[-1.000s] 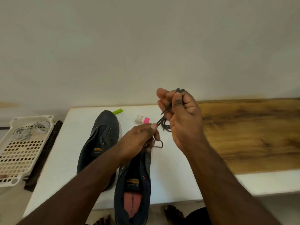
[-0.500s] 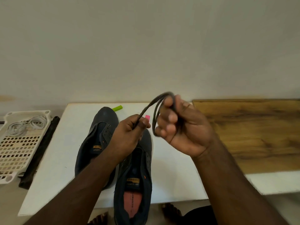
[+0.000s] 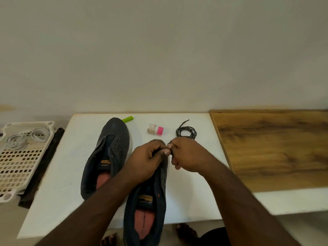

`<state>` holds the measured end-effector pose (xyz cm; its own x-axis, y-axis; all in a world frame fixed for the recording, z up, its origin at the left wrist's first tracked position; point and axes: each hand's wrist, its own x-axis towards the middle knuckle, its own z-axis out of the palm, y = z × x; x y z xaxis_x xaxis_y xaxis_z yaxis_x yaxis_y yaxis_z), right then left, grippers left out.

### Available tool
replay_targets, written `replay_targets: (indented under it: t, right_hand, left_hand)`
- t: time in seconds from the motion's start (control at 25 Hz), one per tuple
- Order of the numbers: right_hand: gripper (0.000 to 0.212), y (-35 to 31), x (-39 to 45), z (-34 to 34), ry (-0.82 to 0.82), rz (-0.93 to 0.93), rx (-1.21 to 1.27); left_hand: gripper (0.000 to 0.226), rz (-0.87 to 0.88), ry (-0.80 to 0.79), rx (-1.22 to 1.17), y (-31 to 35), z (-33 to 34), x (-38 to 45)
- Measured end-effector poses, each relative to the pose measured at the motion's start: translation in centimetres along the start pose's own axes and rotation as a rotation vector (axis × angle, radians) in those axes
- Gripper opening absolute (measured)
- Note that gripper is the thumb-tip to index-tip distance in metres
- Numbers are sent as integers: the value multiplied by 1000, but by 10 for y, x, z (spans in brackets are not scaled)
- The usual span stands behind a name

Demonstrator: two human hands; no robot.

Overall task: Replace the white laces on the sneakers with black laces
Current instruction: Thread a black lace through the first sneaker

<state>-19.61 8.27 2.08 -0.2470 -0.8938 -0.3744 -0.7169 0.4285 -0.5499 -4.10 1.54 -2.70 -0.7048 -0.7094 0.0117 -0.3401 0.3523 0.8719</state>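
Two dark sneakers without laces lie on the white table (image 3: 186, 192). The left sneaker (image 3: 108, 157) lies with its toe toward the wall. The right sneaker (image 3: 147, 206) hangs over the near edge. My left hand (image 3: 147, 162) grips the right sneaker's front, thumb pressed on the upper. My right hand (image 3: 186, 155) pinches the end of a black lace (image 3: 169, 146) beside that thumb. A coil of black lace (image 3: 186, 132) rests on the table just beyond my right hand. White laces (image 3: 26, 137) lie in a tray.
A white perforated tray (image 3: 19, 167) sits off the table's left, beside a dark strip (image 3: 44, 166). A small bottle with a pink cap (image 3: 155, 129) and a green tube (image 3: 127, 119) lie near the wall. A wooden board (image 3: 275, 148) covers the right side.
Both hands have come down from in front of the wall to the right sneaker's front. The black lace, held up in loops before, now lies partly coiled on the table.
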Motion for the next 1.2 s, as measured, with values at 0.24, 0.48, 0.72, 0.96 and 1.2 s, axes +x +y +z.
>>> replay_targets:
  t: [0.24, 0.48, 0.72, 0.96, 1.2]
  right_hand:
    - [45, 2, -11, -5, -264, 109, 253]
    - [38, -8, -12, -8, -224, 26, 836]
    - [38, -24, -15, 0, -95, -63, 800]
    - [41, -15, -12, -11, 59, -61, 377]
    - [46, 5, -2, -14, 288, -7, 295]
  left_hand:
    - [9, -21, -73, 53, -2, -5, -3]
    - [37, -111, -209, 144, -17, -10, -5]
    - [37, -124, 2, 287, -14, 13, 3]
    - [9, -141, 111, 66, -9, 12, 6]
    - [2, -168, 86, -25, -1, -3, 9]
